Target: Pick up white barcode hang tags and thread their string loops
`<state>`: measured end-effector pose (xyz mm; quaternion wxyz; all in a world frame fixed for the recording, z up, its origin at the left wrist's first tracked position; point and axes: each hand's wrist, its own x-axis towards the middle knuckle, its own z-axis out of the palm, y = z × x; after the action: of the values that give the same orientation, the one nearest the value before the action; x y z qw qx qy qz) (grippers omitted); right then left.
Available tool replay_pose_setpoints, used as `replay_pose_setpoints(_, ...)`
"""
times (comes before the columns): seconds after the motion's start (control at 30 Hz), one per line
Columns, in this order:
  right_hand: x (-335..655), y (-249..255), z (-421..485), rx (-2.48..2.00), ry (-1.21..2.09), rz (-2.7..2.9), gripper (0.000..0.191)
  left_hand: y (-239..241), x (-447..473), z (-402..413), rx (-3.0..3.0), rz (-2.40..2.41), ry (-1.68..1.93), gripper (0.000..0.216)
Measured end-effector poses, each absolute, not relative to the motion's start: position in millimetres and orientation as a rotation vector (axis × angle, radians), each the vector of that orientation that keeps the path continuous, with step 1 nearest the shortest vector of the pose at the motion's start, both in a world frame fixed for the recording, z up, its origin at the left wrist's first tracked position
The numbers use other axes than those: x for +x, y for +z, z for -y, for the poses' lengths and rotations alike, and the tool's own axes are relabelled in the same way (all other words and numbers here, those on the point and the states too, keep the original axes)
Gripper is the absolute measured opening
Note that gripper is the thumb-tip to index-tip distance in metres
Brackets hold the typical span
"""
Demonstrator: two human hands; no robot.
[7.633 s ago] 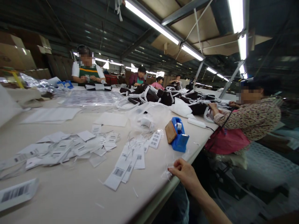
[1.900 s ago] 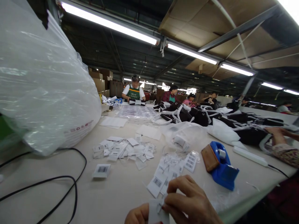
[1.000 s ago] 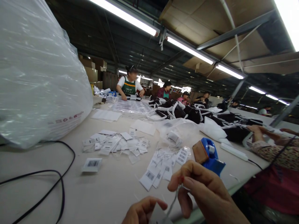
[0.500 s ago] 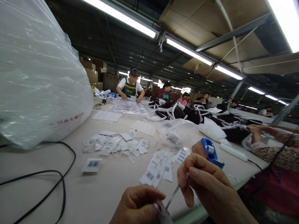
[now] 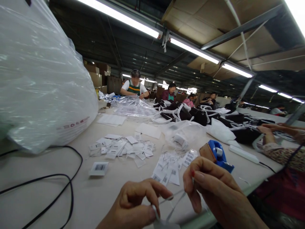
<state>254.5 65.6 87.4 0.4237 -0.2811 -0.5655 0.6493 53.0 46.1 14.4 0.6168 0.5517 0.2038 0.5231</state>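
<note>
My left hand (image 5: 133, 205) and my right hand (image 5: 212, 189) are close together at the near table edge, both pinching a thin clear plastic loop (image 5: 175, 198) that runs between them. A small white tag (image 5: 164, 224) hangs at the loop's lower end, mostly cut off by the frame. Just beyond my hands lies a heap of white barcode tags with strings (image 5: 168, 165). A second scatter of barcode tags (image 5: 124, 148) lies farther left, with one single tag (image 5: 98, 168) apart.
A blue tape dispenser (image 5: 218, 156) stands right of the tags. A large filled plastic bag (image 5: 40, 79) sits at left, a black cable (image 5: 47, 184) before it. Black bags with white straps (image 5: 190, 114) crowd the far table. Several people work along it; a co-worker's hands (image 5: 269, 130) are at right.
My left hand has risen into view and the loop now stretches flatter between both hands. The far person has lifted clear plastic sheets. The view tilted slightly.
</note>
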Motion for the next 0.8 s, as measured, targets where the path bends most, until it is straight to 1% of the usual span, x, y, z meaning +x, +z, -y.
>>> replay_pose_setpoints(0.2, 251.1, 86.8, -64.8, -0.712, 1.608, 1.410, 0.018, 5.6, 64.8, -43.9, 1.010, -0.211, 1.107, 0.007)
replay_pose_setpoints(0.3, 251.0, 88.7, -64.4, -0.722, 1.599, 1.409, 0.018, 4.2, 68.7, -42.3, 0.999, -0.201, 1.096, 0.009)
replay_pose_setpoints(0.5, 251.9, 90.4, -65.5, -0.733, 1.549, 1.438, 0.018, 8.0, 60.2, -42.3, 1.207, -0.626, 1.084, 0.017)
replay_pose_setpoints(0.67, 251.7, 88.5, -65.8, -0.727, 1.553, 1.437, 0.017, 12.6, 61.8, -36.8, 1.362, -0.941, 0.998, 0.007)
replay_pose_setpoints(0.8, 251.1, 90.3, -65.1, -0.731, 1.557, 1.437, 0.017, 19.5, 63.5, -31.3, 1.511, -1.031, 0.947, 0.019)
